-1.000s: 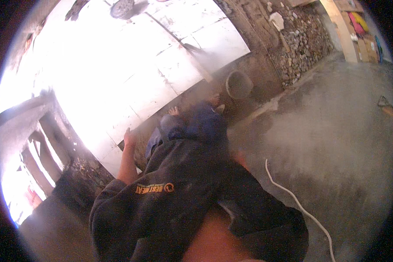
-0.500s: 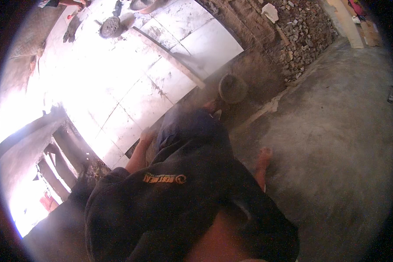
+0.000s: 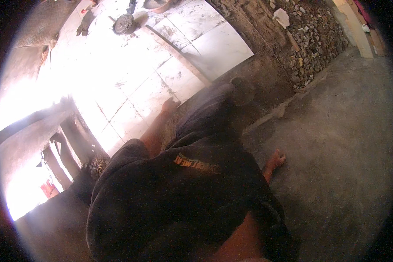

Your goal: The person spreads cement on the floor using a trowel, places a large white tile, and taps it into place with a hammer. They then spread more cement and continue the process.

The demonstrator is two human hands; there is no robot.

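Right fingers [image 3: 281,155] half-curled; left [image 3: 172,104] by tiles [image 3: 179,78]

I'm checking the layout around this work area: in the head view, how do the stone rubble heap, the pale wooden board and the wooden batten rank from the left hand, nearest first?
From the left hand:
1. Wooden batten, up and right, across the white tiles.
2. Stone rubble heap, upper right.
3. Pale wooden board, far upper right, beyond the heap.

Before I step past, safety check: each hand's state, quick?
Left hand: blurred; open or closed cannot be told.
Right hand: loosely open, nothing visible in it.
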